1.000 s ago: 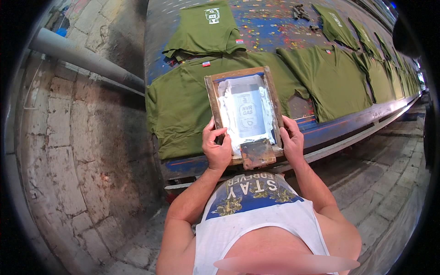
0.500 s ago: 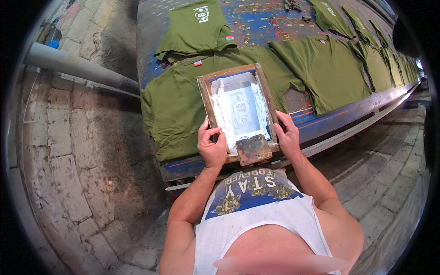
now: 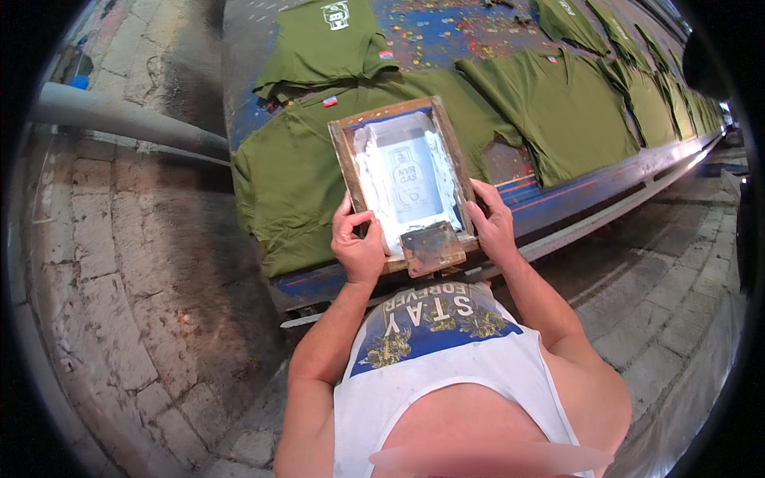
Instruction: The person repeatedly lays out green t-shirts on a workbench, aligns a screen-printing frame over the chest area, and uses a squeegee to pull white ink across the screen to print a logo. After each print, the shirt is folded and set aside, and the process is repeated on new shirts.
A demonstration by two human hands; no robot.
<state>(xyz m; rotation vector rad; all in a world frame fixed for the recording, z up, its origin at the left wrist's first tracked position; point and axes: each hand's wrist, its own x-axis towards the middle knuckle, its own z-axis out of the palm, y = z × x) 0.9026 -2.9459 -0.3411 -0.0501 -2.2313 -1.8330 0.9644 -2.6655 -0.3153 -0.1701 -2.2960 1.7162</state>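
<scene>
Both my hands grip a wooden-framed printing screen (image 3: 457,163) by its long sides. My left hand (image 3: 357,243) is closed on the lower left side, and my right hand (image 3: 492,223) on the lower right. White ink lies along the inner edges of the mesh (image 3: 413,179), which bears a small stencilled design. A stained, squarish squeegee (image 3: 433,248) rests over the near end of the frame. Behind and partly hidden by the screen, a green T-shirt (image 3: 295,175) is spread on the table; whether the screen touches it I cannot tell.
Another green shirt (image 3: 566,119) lies to the right, with several more in a row beyond. A folded green shirt with a white print (image 3: 327,48) lies at the far left of the ink-spattered table (image 3: 446,36). A grey pipe (image 3: 127,115) runs left of the table, above stone paving (image 3: 103,263).
The view has shifted slightly, so the table, shirts and screen sit a little further left and up. Both hands keep the same hold on the screen.
</scene>
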